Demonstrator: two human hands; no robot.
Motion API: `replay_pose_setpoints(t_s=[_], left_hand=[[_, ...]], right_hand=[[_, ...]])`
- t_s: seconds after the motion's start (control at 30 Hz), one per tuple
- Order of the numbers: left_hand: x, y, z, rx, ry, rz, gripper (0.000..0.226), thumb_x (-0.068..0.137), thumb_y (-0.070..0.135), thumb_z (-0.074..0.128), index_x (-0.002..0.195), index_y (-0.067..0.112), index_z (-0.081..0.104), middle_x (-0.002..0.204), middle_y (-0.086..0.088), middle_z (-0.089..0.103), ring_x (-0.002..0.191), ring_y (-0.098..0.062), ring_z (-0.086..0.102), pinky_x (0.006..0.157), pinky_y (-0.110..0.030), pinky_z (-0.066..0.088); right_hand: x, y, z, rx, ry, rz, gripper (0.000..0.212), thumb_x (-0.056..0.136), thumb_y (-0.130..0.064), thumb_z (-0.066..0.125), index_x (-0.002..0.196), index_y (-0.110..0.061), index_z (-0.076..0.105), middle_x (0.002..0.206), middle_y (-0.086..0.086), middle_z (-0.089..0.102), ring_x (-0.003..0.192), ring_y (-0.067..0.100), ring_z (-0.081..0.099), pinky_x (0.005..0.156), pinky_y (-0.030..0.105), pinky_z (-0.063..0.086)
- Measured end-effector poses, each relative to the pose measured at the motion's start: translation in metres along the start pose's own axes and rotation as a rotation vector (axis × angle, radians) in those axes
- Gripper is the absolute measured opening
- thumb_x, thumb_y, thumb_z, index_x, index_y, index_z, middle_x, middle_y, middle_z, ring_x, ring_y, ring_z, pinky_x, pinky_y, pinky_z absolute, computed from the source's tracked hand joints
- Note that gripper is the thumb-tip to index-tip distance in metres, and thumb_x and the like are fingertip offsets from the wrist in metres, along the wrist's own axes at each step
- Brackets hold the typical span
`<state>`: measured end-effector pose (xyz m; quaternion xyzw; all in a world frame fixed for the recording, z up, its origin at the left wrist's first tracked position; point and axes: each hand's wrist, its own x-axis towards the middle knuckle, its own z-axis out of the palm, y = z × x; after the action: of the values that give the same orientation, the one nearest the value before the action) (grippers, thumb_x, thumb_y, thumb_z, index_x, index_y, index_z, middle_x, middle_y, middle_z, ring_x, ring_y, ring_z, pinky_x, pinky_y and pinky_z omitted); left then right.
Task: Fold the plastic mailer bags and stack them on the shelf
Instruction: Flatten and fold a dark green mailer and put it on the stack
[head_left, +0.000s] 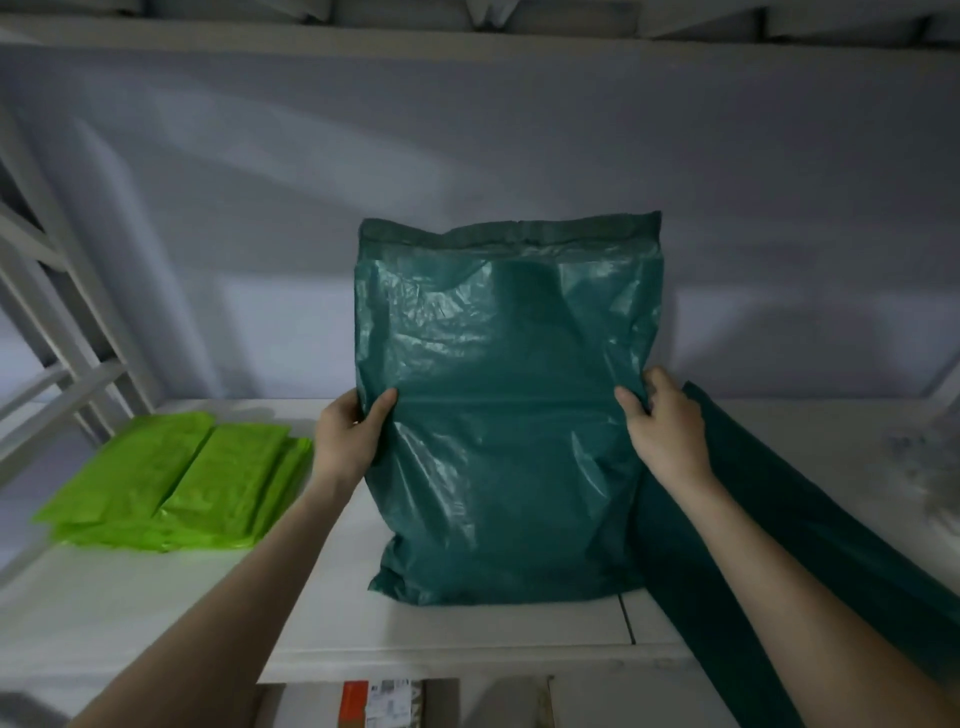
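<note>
Both hands hold a teal mailer bag (506, 395) upright over the white shelf (156, 613), its bottom edge resting on or just above the shelf surface, can't tell which. Left hand (345, 441) pinches the bag's left edge approx. mid-height, thumb on the front face, fingers hidden behind the plastic. Right hand (665, 431) pinches the right edge at about the same height, thumb in front, fingers curled round the edge. The bag is full length w/ its sealed flap at top, so not folded yet; a faint horizontal crease runs across it at thumb level, prob. where the fold will go. Done so far, judging by what lies there: a pile of folded lime-green mailer bags (176, 483) sits on the shelf at left, well apart from the teal one. Left to do: fold this teal bag and stack it, then likely the dark teal plastic (779, 519) draped off the shelf's right side under the right forearm; can't tell if that's one bag or several. Clear crumpled plastic (930, 467) at far right is blurred, unclear if part of the job. I'd put the task partway, green batch done, teal batch barely begun.
</note>
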<state>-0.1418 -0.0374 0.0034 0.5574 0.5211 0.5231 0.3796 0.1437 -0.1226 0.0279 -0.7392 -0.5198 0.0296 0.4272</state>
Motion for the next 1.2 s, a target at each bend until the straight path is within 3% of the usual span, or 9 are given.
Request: replay_pose_setpoints(t_s=[0.13,0.23,0.33,0.5,0.67,0.83,1.0,1.1,1.2], left_hand=[[0.005,-0.005,-0.011,0.071,0.024,0.009,0.02,0.088,0.034,0.061,0.092,0.014,0.062,0.081,0.008,0.065,0.074,-0.006,0.061,0.063,-0.02,0.048],[0.01,-0.01,-0.016,0.116,0.033,0.031,0.027,0.089,0.035,0.06,0.091,0.009,0.063,0.081,0.0,0.067,0.072,-0.011,0.062,0.061,-0.023,0.049],[0.015,-0.015,-0.018,0.165,0.054,0.067,0.032,0.089,0.037,0.06,0.088,0.005,0.061,0.079,-0.006,0.067,0.071,-0.018,0.06,0.06,-0.029,0.047],[0.023,-0.025,-0.022,0.102,0.035,0.025,0.036,0.094,0.04,0.05,0.086,0.006,0.06,0.079,-0.006,0.064,0.073,-0.019,0.055,0.069,-0.035,0.045],[0.024,-0.023,-0.028,-0.086,-0.055,-0.092,0.032,0.097,0.039,0.044,0.099,0.016,0.065,0.097,-0.001,0.067,0.088,-0.013,0.059,0.082,-0.031,0.049],[0.02,-0.026,-0.025,-0.086,-0.225,-0.134,0.03,0.094,0.038,0.051,0.116,0.018,0.058,0.106,0.005,0.066,0.095,-0.009,0.062,0.075,-0.02,0.047],[0.022,-0.035,-0.021,0.002,-0.215,-0.018,0.022,0.098,0.02,0.044,0.119,0.023,0.053,0.104,0.015,0.061,0.099,-0.006,0.058,0.088,-0.024,0.047],[0.026,-0.031,-0.023,0.049,-0.15,0.169,0.032,0.098,0.011,0.043,0.128,0.018,0.051,0.12,0.009,0.058,0.113,-0.009,0.053,0.1,-0.022,0.039],[0.031,-0.021,-0.027,0.019,-0.088,0.28,0.044,0.098,0.003,0.04,0.139,0.015,0.04,0.138,0.009,0.043,0.126,0.001,0.039,0.105,-0.007,0.028]], right_hand=[[-0.001,-0.002,0.005,-0.041,0.019,-0.035,0.022,0.093,-0.029,0.055,0.092,-0.008,0.05,0.064,-0.002,0.054,0.057,0.019,0.052,0.048,0.028,0.037],[-0.001,-0.005,0.01,-0.049,0.045,-0.015,0.027,0.092,-0.033,0.056,0.089,-0.007,0.049,0.063,-0.008,0.048,0.058,0.016,0.048,0.047,0.026,0.034],[-0.002,-0.008,0.015,-0.034,0.067,0.008,0.031,0.091,-0.036,0.057,0.087,-0.006,0.049,0.067,-0.002,0.051,0.064,0.021,0.052,0.053,0.029,0.037],[-0.002,-0.011,0.017,0.116,0.022,0.086,0.036,0.091,-0.041,0.054,0.083,-0.006,0.048,0.066,-0.003,0.049,0.061,0.015,0.049,0.052,0.024,0.037],[-0.003,-0.002,0.022,0.551,-0.124,0.328,0.025,0.096,-0.04,0.045,0.098,-0.016,0.052,0.091,-0.002,0.056,0.082,0.009,0.055,0.07,0.026,0.041],[-0.006,0.007,0.033,0.643,-0.175,0.319,0.019,0.093,-0.027,0.053,0.106,-0.013,0.056,0.105,0.003,0.064,0.095,0.016,0.061,0.075,0.026,0.046],[-0.009,0.009,0.042,0.491,-0.158,0.205,0.011,0.096,-0.013,0.048,0.105,-0.012,0.054,0.091,-0.003,0.061,0.083,0.01,0.059,0.064,0.009,0.045],[-0.012,-0.001,0.043,0.387,-0.072,0.067,0.019,0.095,-0.005,0.046,0.111,-0.01,0.055,0.087,-0.012,0.059,0.072,0.015,0.058,0.061,0.003,0.042],[-0.015,-0.019,0.039,0.403,0.041,-0.029,0.032,0.097,-0.004,0.043,0.126,-0.011,0.053,0.099,-0.001,0.064,0.088,0.037,0.054,0.075,0.026,0.047]])
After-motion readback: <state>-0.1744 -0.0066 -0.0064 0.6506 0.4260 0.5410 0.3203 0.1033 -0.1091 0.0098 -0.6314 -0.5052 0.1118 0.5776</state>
